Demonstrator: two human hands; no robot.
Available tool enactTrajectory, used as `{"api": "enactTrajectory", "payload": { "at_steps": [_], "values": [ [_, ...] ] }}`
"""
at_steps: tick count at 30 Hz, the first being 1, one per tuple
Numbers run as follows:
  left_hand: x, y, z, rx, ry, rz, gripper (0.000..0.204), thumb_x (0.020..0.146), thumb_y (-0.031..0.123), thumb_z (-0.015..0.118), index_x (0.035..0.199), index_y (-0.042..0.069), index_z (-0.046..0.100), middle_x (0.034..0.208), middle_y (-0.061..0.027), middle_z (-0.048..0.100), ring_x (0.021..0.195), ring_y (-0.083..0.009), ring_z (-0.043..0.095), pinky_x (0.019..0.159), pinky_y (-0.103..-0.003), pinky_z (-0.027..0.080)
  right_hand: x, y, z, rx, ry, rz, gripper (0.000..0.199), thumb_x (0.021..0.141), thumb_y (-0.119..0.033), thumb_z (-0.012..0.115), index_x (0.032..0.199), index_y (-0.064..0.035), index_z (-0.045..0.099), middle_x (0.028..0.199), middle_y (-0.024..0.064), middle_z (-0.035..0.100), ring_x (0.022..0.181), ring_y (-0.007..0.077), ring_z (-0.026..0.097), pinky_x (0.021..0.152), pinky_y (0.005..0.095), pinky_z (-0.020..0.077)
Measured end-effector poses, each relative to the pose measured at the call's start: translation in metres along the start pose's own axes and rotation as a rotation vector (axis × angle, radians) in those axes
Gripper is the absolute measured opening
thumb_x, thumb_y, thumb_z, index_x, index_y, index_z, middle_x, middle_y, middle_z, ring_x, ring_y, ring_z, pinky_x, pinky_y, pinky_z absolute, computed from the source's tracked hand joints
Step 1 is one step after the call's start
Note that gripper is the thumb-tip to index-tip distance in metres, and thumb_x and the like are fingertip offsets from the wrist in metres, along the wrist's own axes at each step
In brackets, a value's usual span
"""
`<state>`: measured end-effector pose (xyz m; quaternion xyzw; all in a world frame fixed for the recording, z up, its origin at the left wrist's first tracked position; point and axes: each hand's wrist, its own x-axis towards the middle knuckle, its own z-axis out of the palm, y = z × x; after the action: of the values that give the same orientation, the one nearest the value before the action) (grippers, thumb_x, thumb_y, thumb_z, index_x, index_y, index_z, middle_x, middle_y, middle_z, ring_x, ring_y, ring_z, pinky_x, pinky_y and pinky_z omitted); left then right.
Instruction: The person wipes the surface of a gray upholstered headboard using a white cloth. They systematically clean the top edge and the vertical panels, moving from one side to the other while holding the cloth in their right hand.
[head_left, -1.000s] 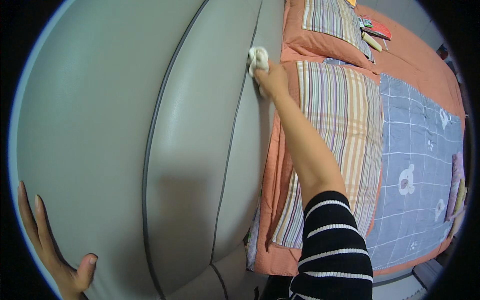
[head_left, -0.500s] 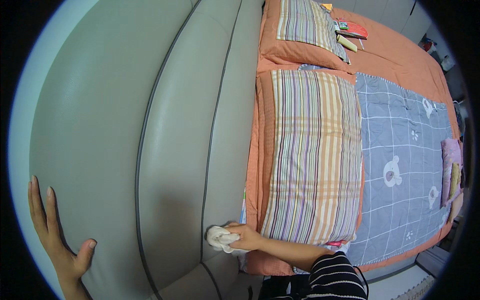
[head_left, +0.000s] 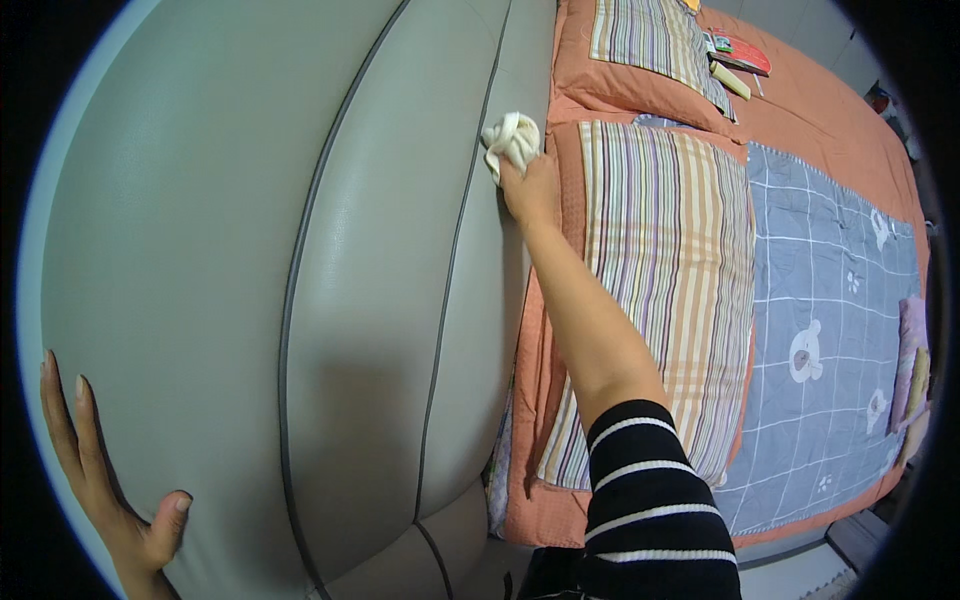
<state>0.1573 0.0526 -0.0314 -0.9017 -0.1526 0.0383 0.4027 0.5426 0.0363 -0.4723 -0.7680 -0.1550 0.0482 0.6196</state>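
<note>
A bunched white cloth (head_left: 513, 140) is gripped in my right hand (head_left: 532, 192), which reaches far forward. The cloth rests against the grey padded headboard (head_left: 380, 220), over its dark piping and the strip beside the bed. My left hand (head_left: 110, 500) lies on the headboard at the lower left, fingers stretched and thumb apart, holding nothing. Below my right forearm is a striped pillow cover (head_left: 660, 260) on an orange pillow.
Farther off lies a second striped pillow (head_left: 650, 45). Next to it are a red fan-like item (head_left: 745, 55) and a pale yellow roll (head_left: 730, 80). A grey quilt with white bears (head_left: 800, 250) covers part of the orange bed sheet (head_left: 800, 110). A rolled lilac bundle (head_left: 908, 360) sits at the right edge.
My right hand has swept the white cloth forward along the headboard, from near its lower end to beside the far end of the nearer pillow. The left hand stays in place.
</note>
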Motion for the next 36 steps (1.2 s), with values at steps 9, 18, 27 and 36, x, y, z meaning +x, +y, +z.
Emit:
{"api": "enactTrajectory", "payload": {
  "at_steps": [9,18,27,36],
  "values": [
    [0.002,0.004,-0.007,0.026,-0.01,-0.016,0.094,0.072,0.077,0.05,0.147,0.022,0.036,0.154,-0.0168,0.024,0.142,-0.0379,0.023,0.108,-0.061,0.027,-0.172,-0.024,-0.046,-0.184,-0.305,-0.109,0.033,0.077,-0.009,0.059,0.109,-0.0042,0.057,0.1,0.0193,0.052,0.091,0.0397,0.055,0.077,0.0474,0.0472],
    [0.0,-0.001,-0.005,0.018,0.024,0.019,0.091,0.073,0.076,0.05,0.146,0.022,0.038,0.153,-0.0173,0.025,0.142,-0.0381,0.022,0.109,-0.061,0.026,-0.281,-0.019,-0.125,0.59,-1.098,0.05,0.049,0.071,-0.012,0.076,0.117,-0.0048,0.061,0.118,0.0138,0.058,0.114,0.0272,0.055,0.1,0.0368,0.0414],
    [0.008,0.002,-0.004,-0.01,0.029,0.02,0.095,0.071,0.078,0.05,0.147,0.023,0.036,0.154,-0.0172,0.025,0.141,-0.039,0.024,0.107,-0.063,0.028,-0.031,0.004,-0.004,-0.239,0.151,0.093,0.045,0.081,-0.02,0.069,0.118,0.0028,0.058,0.113,0.0171,0.06,0.106,0.0298,0.058,0.09,0.0405,0.0455],
    [0.003,0.001,-0.007,-0.007,-0.009,0.017,0.096,0.073,0.08,0.047,0.147,0.021,0.034,0.154,-0.0183,0.021,0.143,-0.0384,0.02,0.11,-0.061,0.024,-0.042,-0.005,-0.023,-0.23,-0.057,0.17,0.036,0.078,-0.016,0.063,0.112,-0.0034,0.056,0.103,0.0252,0.062,0.096,0.0432,0.059,0.085,0.0472,0.0468]
  ]
}}
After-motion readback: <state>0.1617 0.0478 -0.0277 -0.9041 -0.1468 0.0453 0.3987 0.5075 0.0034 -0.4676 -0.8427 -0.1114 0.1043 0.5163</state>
